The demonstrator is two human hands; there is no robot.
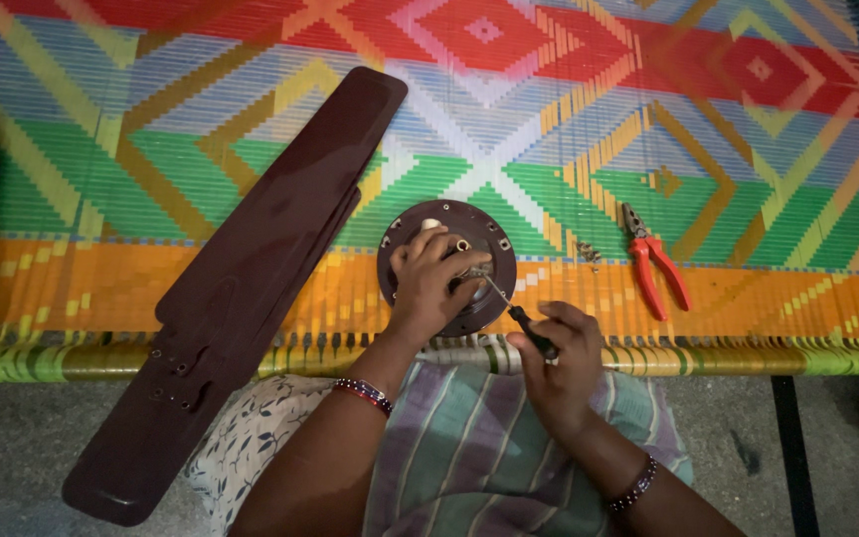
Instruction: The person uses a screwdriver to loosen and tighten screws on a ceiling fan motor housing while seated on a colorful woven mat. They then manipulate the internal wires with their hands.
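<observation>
On a bright woven cot [648, 119], one round brown fan motor [447, 267] sits near the front edge. The left hand [428, 283] curls over it, gripping; the right hand [559, 358] pinches one screwdriver [509, 306]. Two stacked fan blades [251, 268] overhang the front edge left of it — one pair of red pliers [654, 267] lies right.

A round dark-brown fan motor housing [449, 264] lies flat on the woven cot, centre of view, its shaft end up. A slim screwdriver [514, 310] with a black handle slants from five o'clock, its tip at the housing's middle.
</observation>
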